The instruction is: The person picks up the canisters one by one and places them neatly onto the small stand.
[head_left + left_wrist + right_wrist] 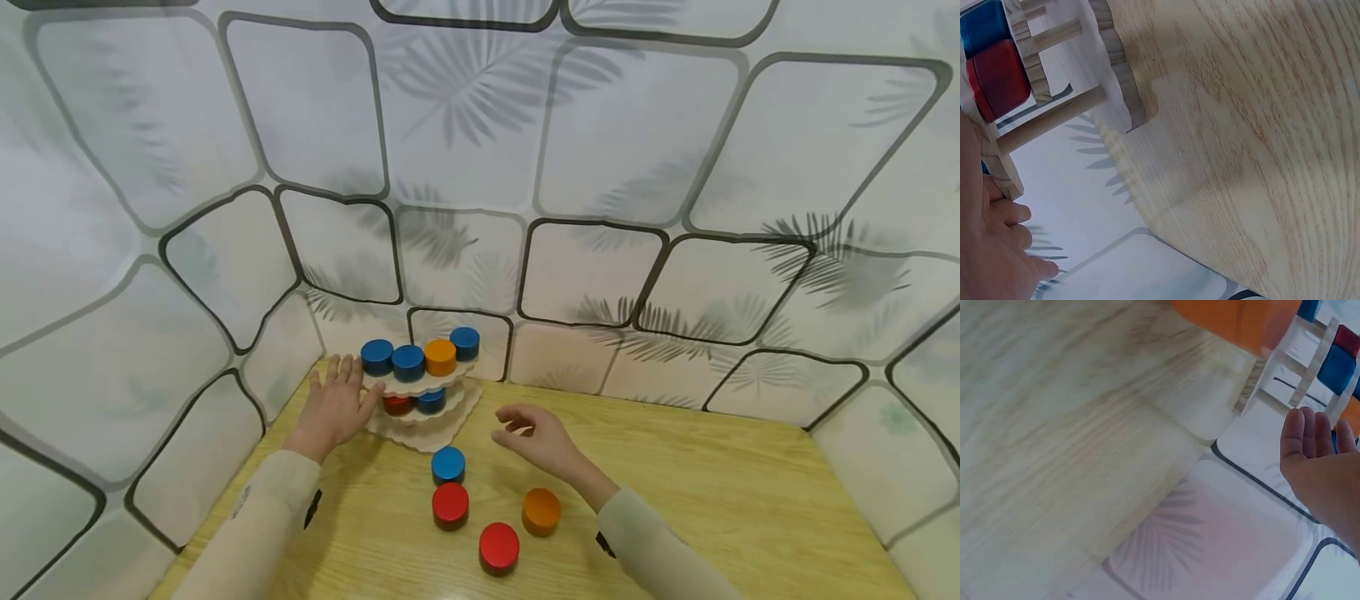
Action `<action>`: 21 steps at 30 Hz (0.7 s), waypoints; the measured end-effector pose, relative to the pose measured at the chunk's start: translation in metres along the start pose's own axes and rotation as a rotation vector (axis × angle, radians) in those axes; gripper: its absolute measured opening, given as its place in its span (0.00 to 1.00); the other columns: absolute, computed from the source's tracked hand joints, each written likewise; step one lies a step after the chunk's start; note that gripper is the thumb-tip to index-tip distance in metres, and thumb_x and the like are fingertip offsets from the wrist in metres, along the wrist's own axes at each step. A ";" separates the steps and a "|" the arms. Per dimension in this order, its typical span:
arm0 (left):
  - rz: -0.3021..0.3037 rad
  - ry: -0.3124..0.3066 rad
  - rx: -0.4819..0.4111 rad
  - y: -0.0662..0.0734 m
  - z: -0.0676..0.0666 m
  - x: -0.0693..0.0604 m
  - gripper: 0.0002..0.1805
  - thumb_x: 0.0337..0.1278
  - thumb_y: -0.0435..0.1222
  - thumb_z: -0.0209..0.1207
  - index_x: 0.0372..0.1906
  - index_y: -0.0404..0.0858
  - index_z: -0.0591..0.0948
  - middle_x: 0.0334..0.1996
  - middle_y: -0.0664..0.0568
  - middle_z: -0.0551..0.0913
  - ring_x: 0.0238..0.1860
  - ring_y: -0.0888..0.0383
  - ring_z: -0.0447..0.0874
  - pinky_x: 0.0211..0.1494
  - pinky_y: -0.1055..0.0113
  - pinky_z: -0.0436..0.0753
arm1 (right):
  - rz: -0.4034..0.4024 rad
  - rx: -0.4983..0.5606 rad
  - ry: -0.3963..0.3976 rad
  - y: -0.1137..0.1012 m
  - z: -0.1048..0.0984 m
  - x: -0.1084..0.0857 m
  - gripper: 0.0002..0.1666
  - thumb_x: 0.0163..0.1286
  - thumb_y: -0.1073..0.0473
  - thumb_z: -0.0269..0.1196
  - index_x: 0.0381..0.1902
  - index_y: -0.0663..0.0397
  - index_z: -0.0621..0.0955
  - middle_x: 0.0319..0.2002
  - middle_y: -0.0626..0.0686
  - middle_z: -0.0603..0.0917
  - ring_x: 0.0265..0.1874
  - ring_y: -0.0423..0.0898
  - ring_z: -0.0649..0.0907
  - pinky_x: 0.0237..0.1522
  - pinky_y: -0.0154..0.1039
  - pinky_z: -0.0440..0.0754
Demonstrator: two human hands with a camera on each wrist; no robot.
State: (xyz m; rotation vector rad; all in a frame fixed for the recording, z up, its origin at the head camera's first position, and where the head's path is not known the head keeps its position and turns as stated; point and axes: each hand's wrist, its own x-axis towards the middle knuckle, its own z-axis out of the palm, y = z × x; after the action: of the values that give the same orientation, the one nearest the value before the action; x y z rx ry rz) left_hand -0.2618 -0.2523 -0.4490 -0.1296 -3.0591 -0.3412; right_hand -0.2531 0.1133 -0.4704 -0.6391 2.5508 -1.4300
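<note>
A tiered wooden stand with scalloped edges (427,435) stands at the back left of the table. My left hand (335,410) rests against the left end of its top tier, fingers extended, thumb along the edge. That tier bears blue round containers (408,363) and an orange one (440,357). Below sit a red container (397,406) and a blue one (431,401); the left wrist view shows the red container (999,80) between wooden posts. My right hand (542,435), fingers loosely bent and holding nothing, hovers to the right of the stand.
In front of the stand, a blue container (448,465), two red containers (451,505) (498,547) and an orange container (542,511) lie on the wooden table (712,492). Patterned white walls (592,275) border the table behind and at both sides.
</note>
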 end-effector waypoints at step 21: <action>-0.009 -0.021 -0.030 -0.001 0.002 0.000 0.47 0.84 0.61 0.34 0.83 0.25 0.50 0.83 0.27 0.48 0.84 0.26 0.37 0.80 0.24 0.42 | 0.024 0.119 -0.166 0.036 -0.033 -0.066 0.31 0.77 0.55 0.67 0.70 0.67 0.76 0.67 0.68 0.81 0.64 0.68 0.80 0.58 0.32 0.83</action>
State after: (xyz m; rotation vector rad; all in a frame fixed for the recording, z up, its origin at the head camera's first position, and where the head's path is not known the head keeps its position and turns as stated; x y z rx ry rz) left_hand -0.2621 -0.2531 -0.4512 -0.1223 -3.0775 -0.3883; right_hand -0.2155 0.1836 -0.4878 -0.6754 2.3217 -1.4431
